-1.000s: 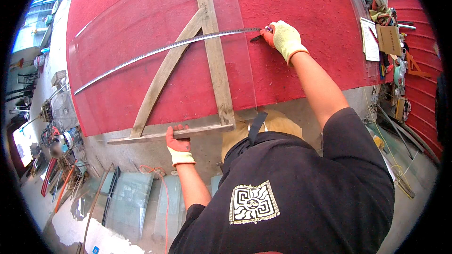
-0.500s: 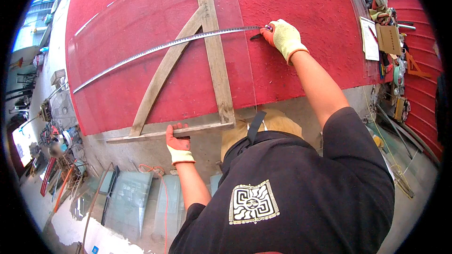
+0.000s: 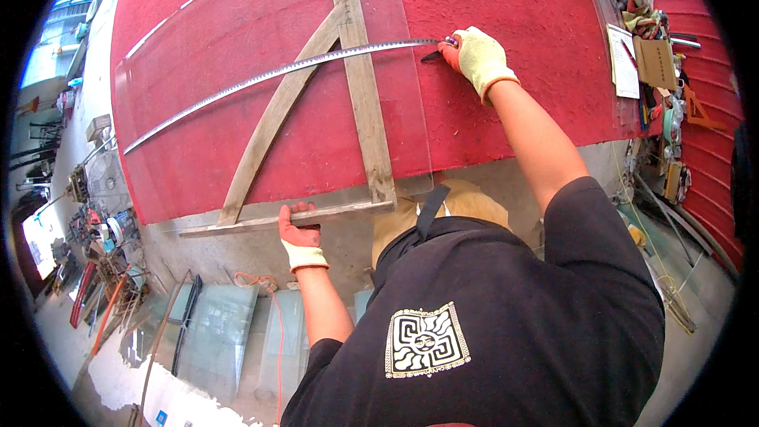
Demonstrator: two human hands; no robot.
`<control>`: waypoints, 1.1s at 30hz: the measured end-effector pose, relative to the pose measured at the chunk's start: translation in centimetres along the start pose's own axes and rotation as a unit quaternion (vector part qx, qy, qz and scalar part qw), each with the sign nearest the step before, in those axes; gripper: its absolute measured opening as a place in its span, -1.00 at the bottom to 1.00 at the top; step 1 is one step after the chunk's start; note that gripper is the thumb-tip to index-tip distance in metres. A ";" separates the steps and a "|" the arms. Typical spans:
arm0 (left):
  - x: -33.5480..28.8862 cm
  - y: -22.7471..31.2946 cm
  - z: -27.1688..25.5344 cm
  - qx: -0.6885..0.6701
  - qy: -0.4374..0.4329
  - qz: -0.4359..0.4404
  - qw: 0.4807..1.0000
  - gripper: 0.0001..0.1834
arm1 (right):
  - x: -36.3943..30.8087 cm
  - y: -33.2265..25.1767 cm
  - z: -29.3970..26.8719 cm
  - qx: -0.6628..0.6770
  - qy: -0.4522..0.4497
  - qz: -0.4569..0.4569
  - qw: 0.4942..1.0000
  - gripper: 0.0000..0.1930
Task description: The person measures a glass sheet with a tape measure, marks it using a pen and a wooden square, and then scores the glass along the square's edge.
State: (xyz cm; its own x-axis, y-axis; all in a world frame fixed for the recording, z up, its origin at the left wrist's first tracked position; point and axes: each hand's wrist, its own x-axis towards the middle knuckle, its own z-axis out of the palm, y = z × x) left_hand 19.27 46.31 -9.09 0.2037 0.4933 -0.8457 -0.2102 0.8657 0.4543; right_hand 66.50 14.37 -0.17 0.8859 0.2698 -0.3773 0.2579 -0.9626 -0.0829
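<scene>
A clear glass sheet (image 3: 198, 47) lies on the red-covered table, with a wooden T-square (image 3: 360, 99) with a diagonal brace on top of it. In a red and pale-yellow glove, my left hand (image 3: 301, 239) is closed on the T-square's crosspiece at the near table edge. A silver tape measure blade (image 3: 237, 85) runs from the sheet's left side, over the wood, past its right edge. My right hand (image 3: 479, 60), gloved alike, is closed on the blade's right end. A small dark piece pokes out below its fingers; the tape's case is hidden.
The red table (image 3: 506, 0) spreads beyond the glass. At its right side are a notepad (image 3: 622, 63), a cardboard piece (image 3: 656, 63) and cluttered tools. Glass panes (image 3: 217, 340) stand low at near left, beside an orange cord (image 3: 277, 332). A fan (image 3: 105, 176) is at the left.
</scene>
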 end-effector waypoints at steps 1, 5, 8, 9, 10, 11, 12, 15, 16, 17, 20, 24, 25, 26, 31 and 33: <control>0.0 0.0 0.0 0.002 -0.001 0.001 1.000 -0.83 | 0.0 0.0 -0.1 0.000 0.000 -0.003 1.000 -0.44; 0.1 0.1 -0.1 -0.004 0.002 -0.009 1.000 -0.82 | 0.1 0.0 0.0 0.003 0.000 -0.002 1.000 -0.44; 0.1 0.0 0.0 -0.007 0.004 -0.003 1.000 -0.81 | 0.1 0.3 0.3 0.009 0.006 0.000 1.000 -0.44; 0.2 -0.1 0.0 -0.007 0.009 0.000 1.000 -0.81 | 0.0 0.2 0.2 0.006 0.006 0.001 1.000 -0.44; 0.2 -0.1 0.0 -0.008 0.014 0.002 1.000 -0.82 | 0.0 0.0 0.2 0.003 0.006 0.001 1.000 -0.45; 0.2 -0.1 0.0 -0.005 0.012 0.001 1.000 -0.81 | -0.1 -0.1 0.1 0.000 0.006 0.001 1.000 -0.45; 0.2 0.0 -0.1 -0.002 0.008 0.001 1.000 -0.81 | -0.1 -0.1 0.1 0.002 0.006 0.004 1.000 -0.45; 0.2 -0.1 -0.1 0.003 0.009 0.011 1.000 -0.80 | -0.3 -0.3 0.2 0.005 0.006 0.010 1.000 -0.45; 0.1 -0.1 0.0 0.004 0.012 0.016 1.000 -0.80 | -0.5 -0.3 0.2 0.004 0.007 0.013 1.000 -0.45; 0.2 -0.1 0.1 -0.003 0.023 0.008 1.000 -0.79 | -0.6 -0.4 0.2 0.003 0.008 0.015 1.000 -0.45; -0.3 0.0 0.6 -0.013 0.015 -0.001 1.000 -0.75 | -0.5 0.1 0.9 0.009 0.022 0.012 1.000 -0.46; -0.5 0.3 0.1 -0.011 -0.011 -0.022 1.000 -0.62 | -0.4 -0.2 0.9 0.005 0.028 0.004 1.000 -0.46; -0.8 0.5 0.5 -0.016 0.003 -0.040 0.999 -0.57 | -0.4 -0.2 0.8 0.006 0.027 0.004 1.000 -0.46; -1.4 0.7 0.7 0.002 0.014 -0.037 0.999 -0.52 | -0.4 -0.2 0.9 0.008 0.027 0.003 1.000 -0.46; -4.9 1.0 1.8 0.082 0.128 -0.033 0.988 -0.31 | -0.3 0.3 1.2 0.010 0.022 0.008 1.000 -0.45; -5.7 1.5 1.8 0.104 0.094 -0.080 0.987 -0.27 | -0.2 0.2 1.1 0.014 0.019 0.007 1.000 -0.44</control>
State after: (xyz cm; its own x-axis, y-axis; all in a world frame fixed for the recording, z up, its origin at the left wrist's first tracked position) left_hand 19.55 44.92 -3.04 0.0335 0.3406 -0.9396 0.0150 0.9399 0.3412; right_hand 66.00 14.06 -1.11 0.9034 0.2569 -0.3433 0.2352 -0.9664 -0.1040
